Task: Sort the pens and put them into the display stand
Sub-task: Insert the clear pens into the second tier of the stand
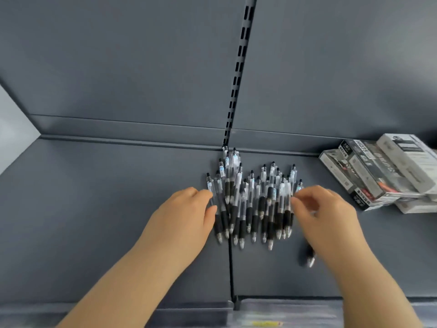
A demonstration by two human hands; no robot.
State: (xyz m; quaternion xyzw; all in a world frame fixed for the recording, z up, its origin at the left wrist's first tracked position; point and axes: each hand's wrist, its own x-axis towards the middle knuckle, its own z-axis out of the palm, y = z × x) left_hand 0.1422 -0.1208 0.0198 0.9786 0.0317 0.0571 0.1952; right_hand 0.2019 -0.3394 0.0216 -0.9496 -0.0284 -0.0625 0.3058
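a grey shelf point(106, 209) with a slotted back panel point(118, 67) fills my view. the pens point(255, 202) lie heaped at the centre of the frame, tips toward me. my left hand point(182, 216) touches the heap's left edge, grip apart, fingers straight. my right hand point(328, 221) is blurred at the heap's right edge, fingers curled; i cannot tell if its grip holds anything. a blurred loose pen point(309, 256) shows below it. stacked boxes point(383, 171) sit at the right

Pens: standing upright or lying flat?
Lying flat: the clear-barrelled black-grip pens rest heaped on the grey metal shelf, tips pointing toward the camera.
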